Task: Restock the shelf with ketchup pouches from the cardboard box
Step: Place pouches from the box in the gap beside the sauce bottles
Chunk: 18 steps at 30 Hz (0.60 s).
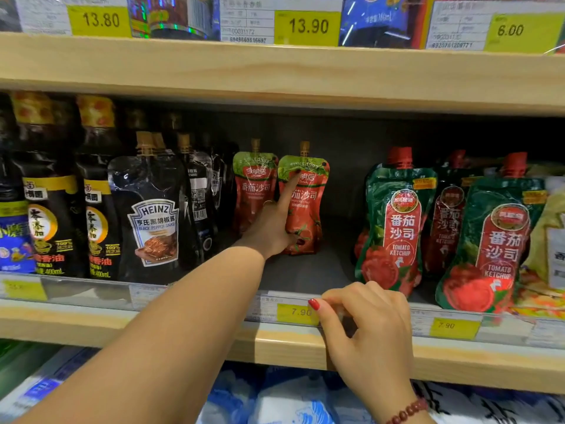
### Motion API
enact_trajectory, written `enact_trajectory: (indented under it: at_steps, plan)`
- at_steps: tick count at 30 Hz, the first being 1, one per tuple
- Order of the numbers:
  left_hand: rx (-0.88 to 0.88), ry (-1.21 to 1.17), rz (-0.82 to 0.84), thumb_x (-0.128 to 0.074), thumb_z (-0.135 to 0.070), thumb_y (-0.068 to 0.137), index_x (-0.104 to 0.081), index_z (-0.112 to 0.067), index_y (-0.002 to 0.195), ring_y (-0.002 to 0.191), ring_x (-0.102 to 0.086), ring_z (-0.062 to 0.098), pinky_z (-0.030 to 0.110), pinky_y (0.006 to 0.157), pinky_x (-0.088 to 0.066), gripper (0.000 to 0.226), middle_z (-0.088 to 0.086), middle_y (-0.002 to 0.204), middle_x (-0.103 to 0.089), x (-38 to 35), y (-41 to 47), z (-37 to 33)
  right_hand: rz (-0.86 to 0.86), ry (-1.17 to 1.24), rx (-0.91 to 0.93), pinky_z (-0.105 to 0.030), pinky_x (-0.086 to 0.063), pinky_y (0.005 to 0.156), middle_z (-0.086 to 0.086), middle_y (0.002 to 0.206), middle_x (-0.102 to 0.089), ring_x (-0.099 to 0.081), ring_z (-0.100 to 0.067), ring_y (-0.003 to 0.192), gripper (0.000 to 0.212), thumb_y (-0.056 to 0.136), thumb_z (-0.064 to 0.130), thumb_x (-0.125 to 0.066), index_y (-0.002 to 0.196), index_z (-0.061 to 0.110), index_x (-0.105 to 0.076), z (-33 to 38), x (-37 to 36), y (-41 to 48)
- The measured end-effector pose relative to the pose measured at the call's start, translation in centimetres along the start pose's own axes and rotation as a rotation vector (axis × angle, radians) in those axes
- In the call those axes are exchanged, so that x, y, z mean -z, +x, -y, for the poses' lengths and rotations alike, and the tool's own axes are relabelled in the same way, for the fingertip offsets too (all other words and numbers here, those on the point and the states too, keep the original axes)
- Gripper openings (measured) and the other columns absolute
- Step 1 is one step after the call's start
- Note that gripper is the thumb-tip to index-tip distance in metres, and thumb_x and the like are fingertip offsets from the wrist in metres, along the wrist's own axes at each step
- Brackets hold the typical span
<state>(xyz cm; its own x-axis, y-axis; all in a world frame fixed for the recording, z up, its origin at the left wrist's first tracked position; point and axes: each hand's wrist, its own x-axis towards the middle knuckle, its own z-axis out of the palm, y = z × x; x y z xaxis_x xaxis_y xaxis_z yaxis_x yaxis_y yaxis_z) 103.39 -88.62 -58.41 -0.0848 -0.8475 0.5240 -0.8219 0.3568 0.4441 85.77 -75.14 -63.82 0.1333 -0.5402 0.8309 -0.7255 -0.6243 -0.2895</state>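
Observation:
Two red ketchup pouches with green tops and gold caps stand at the back of the middle shelf [299, 270]. My left hand [269, 228] reaches in and holds the right pouch [308, 215]. One straight digit lies up its front, and the other fingers disappear behind its left edge. The left pouch [252, 191] stands just beside it. My right hand [367, 319] grips the shelf's front edge, fingers curled over the clear price rail [293, 312] and thumb on its face. The cardboard box is out of view.
Black Heinz pepper sauce pouches [153, 215] and dark bottles [49, 194] fill the shelf's left. Green-and-red tomato ketchup pouches [397, 221] stand at the right. Bare grey shelf lies in front of the red pouches. The shelf above [275, 75] hangs low overhead.

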Motion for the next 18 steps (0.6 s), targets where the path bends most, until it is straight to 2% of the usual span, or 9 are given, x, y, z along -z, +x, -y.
enact_trajectory:
  at_steps: [3, 9, 15, 18]
  plan:
    - [0.01, 0.009, 0.005, -0.077, -0.015, 0.074, 0.02, -0.048, 0.14, 0.12, -0.053, 0.029, 0.05, 0.105, -0.038, 0.122, 0.015, 0.134, -0.05, 0.0, -0.2, -0.2, 0.001, -0.005, -0.006, -0.022, -0.026, 0.072, 0.017, 0.06, -0.05, -0.044, -0.002, 0.061, 0.018, 0.084, 0.043, -0.051, 0.071, 0.033, -0.06, 0.0, 0.0, 0.0]
    - [0.036, 0.073, 0.016, -0.076, -0.02, 0.076, 0.028, -0.052, 0.134, 0.112, -0.058, 0.027, 0.046, 0.1, -0.041, 0.123, 0.012, 0.125, -0.056, -0.1, -0.4, -0.2, -0.023, 0.003, 0.002, -0.02, -0.026, 0.072, 0.018, 0.059, -0.048, -0.043, -0.001, 0.061, 0.019, 0.084, 0.042, -0.053, 0.069, 0.033, -0.061, -0.1, -0.1, -0.1]
    - [0.021, 0.1, 0.044, -0.076, -0.021, 0.075, 0.018, -0.049, 0.14, 0.122, -0.051, 0.03, 0.048, 0.103, -0.04, 0.118, 0.012, 0.138, -0.047, 1.3, -0.7, -0.2, -0.024, 0.001, 0.004, -0.02, -0.024, 0.07, 0.02, 0.06, -0.046, -0.04, 0.0, 0.062, 0.02, 0.084, 0.043, -0.053, 0.069, 0.033, -0.06, -0.1, -0.2, -0.1]
    - [0.014, 0.123, 0.06, -0.075, -0.025, 0.076, 0.006, -0.043, 0.145, 0.119, -0.054, 0.029, 0.042, 0.099, -0.042, 0.107, 0.011, 0.136, -0.05, 2.8, -1.5, -0.9, -0.011, 0.004, 0.0, -0.021, -0.025, 0.07, 0.018, 0.061, -0.048, -0.043, -0.003, 0.062, 0.017, 0.084, 0.041, -0.056, 0.069, 0.033, -0.06, -0.1, -0.1, 0.0]
